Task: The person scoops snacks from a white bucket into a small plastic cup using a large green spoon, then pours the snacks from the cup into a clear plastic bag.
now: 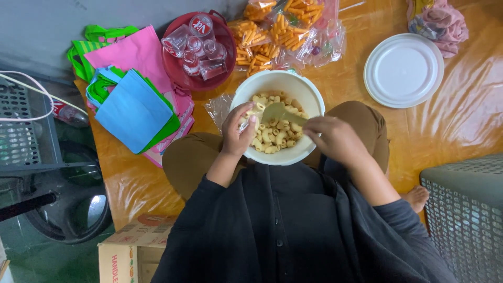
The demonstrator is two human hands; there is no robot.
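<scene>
A white bucket [309,94] of pale macaroni-shaped snacks [275,137] rests between my knees. Over the bucket's left side, my left hand [238,131] pinches a small clear plastic bag [245,123]. My right hand [335,139] grips a pale green scoop [277,111] whose blade lies over the snacks, next to the bag's mouth.
The bucket's white lid [403,69] lies at the right on the orange floor. Bags of orange stick snacks [283,31] sit behind the bucket. A red basin with plastic cups [199,50] and coloured cloth bags [133,89] are at the left. A grey basket [466,215] stands right, a cardboard box [131,251] lower left.
</scene>
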